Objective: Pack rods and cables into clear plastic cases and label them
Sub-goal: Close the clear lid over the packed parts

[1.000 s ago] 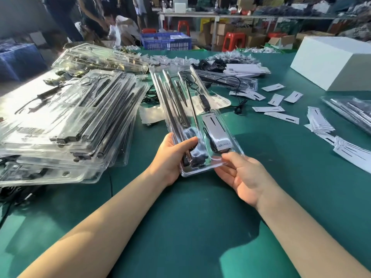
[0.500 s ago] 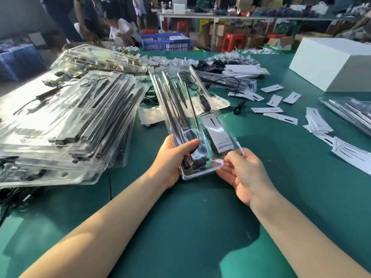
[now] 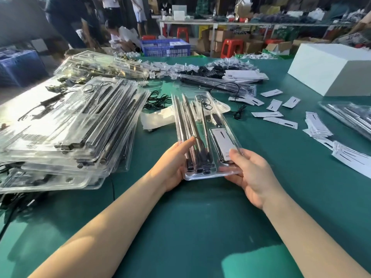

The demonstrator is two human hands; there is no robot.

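Clear case (image 3: 202, 135) of rods (image 3: 190, 125) over green tabletop (image 3: 200, 217), left hand (image 3: 172, 167) fingers clamped on its 9 o'clock edge, right hand (image 3: 251, 173) fingers on 3 o'clock corner, label (image 3: 222, 141) inside

Label (image 3: 222, 141) print partly behind right hand (image 3: 253, 175).

Clear case (image 3: 202, 137) up off the green desk (image 3: 190, 227), tilted, far end pointing away, near end gripped from both sides: left hand (image 3: 172, 167) with the thumb over the top, right hand (image 3: 251, 175) pinching the right corner. Inside, dark rods (image 3: 190, 133) lie lengthwise in the left channels, black end caps at the near end. A thin black cable (image 3: 204, 104) loops at the far end. A white label (image 3: 223, 142) with a dark slit sits in the right compartment. To the left, a slumped stack (image 3: 70, 127) of filled cases rests on the desk. Loose labels (image 3: 277, 109) are scattered to the right.
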